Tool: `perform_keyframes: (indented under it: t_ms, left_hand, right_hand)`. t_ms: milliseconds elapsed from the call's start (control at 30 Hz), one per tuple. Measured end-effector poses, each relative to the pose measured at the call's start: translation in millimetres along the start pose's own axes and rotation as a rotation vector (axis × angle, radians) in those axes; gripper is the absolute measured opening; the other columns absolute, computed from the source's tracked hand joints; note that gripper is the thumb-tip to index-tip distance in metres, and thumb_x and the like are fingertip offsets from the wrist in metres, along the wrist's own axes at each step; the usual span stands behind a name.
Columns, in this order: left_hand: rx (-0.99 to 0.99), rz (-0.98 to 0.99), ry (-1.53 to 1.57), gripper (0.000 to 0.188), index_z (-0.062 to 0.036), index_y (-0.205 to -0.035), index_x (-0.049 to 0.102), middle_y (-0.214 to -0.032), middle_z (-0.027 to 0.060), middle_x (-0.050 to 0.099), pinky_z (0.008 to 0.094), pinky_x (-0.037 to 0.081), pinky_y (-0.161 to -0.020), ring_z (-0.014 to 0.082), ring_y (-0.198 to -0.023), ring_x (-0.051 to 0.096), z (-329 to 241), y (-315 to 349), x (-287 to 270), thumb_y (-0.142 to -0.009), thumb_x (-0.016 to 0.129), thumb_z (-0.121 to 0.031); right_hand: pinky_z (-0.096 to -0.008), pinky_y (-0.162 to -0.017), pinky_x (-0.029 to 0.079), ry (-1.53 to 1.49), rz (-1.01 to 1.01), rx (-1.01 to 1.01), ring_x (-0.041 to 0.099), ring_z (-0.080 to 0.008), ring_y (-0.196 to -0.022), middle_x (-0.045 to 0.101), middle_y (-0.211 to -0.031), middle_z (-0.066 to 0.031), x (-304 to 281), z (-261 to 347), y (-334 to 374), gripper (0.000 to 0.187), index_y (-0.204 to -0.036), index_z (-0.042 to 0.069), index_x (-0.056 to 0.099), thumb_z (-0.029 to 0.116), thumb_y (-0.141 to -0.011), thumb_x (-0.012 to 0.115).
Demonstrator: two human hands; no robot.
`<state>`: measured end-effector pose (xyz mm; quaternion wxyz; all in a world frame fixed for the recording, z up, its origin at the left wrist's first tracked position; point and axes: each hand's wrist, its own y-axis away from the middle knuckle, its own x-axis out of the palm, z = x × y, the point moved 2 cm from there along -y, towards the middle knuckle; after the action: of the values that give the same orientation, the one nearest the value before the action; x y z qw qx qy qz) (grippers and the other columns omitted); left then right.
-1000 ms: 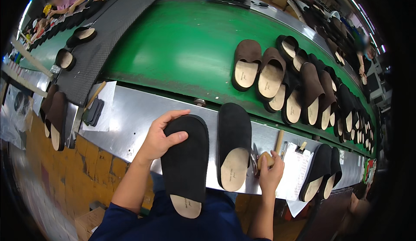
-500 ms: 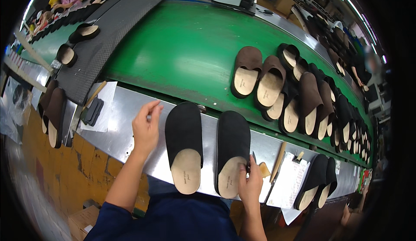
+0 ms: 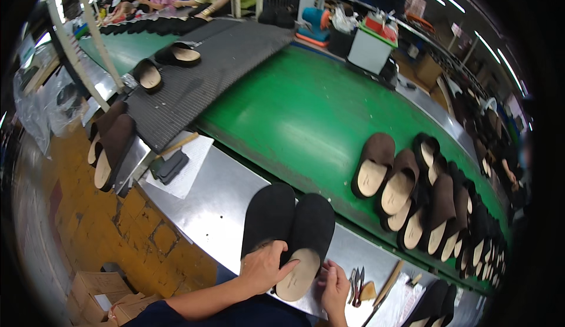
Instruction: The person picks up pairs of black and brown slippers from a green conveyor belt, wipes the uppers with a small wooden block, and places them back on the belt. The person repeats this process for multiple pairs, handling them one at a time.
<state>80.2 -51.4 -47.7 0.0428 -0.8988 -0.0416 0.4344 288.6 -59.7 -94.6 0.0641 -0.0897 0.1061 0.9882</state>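
Two black clogs with beige footbeds stand side by side on the metal ledge, toes pointing away from me. My left hand (image 3: 263, 266) grips the left clog (image 3: 268, 214) at its opening and hides most of its footbed. Its thumb reaches over onto the footbed of the right clog (image 3: 313, 224). Close to the right side of that clog is my right hand (image 3: 334, 283), fingers loosely bent and apart, nothing seen in them; whether it touches the shoe is unclear. Pointed metal hand tools (image 3: 356, 284) and a yellowish block (image 3: 368, 291) lie just right of it.
Beyond the ledge runs a green conveyor belt (image 3: 282, 103), with brown clogs (image 3: 376, 156) and several black ones at right. Left are a black ribbed mat (image 3: 194, 74) and a paper sheet (image 3: 197, 168) with dark pads (image 3: 173, 167). Other people sit at the far left.
My view has swung left. The two clogs, apart before, now stand together. My left hand has come down onto the left clog; my right thumb has left the right clog's footbed.
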Motion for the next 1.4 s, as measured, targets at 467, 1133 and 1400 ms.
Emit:
perform_keyframes:
  t_ms: [467, 1133, 1400]
  left_hand:
    - [0.141, -0.541, 0.347, 0.02, -0.0055, -0.091, 0.051, -0.077, 0.0077, 0.057, 0.0306, 0.044, -0.057, 0.0159, -0.061, 0.053, 39, -115, -65, -0.076, 0.055, 0.008]
    - [0.045, 0.471, 0.629, 0.047, -0.0002, -0.115, 0.063, -0.091, 0.0113, 0.065, 0.0295, 0.049, -0.072, 0.0163, -0.082, 0.06, -80, -301, 120, -0.089, 0.066, -0.039]
    - [0.005, 0.103, 0.259, 0.036, -0.0015, -0.111, 0.063, -0.108, 0.0245, 0.065, 0.0465, 0.046, -0.087, 0.0425, -0.105, 0.059, -98, -322, 184, -0.088, 0.052, -0.027]
  right_hand:
    - [-0.0374, -0.077, 0.052, 0.671, -0.293, -0.299, 0.067, -0.0295, -0.084, 0.069, -0.094, -0.0182, -12, 3, -3, 0.027, -0.109, 0.001, 0.068, 0.023, -0.095, 0.059]
    - [-0.0258, -0.05, 0.045, 0.453, -0.347, -0.298, 0.057, -0.0151, -0.052, 0.067, -0.078, -0.0057, -20, -2, -18, 0.014, -0.097, 0.005, 0.069, 0.007, -0.084, 0.068]
    - [-0.0255, -0.052, 0.048, 0.368, -0.364, -0.26, 0.06, -0.0156, -0.055, 0.069, -0.081, -0.0083, -23, -10, -17, 0.014, -0.098, 0.004, 0.07, 0.009, -0.085, 0.067]
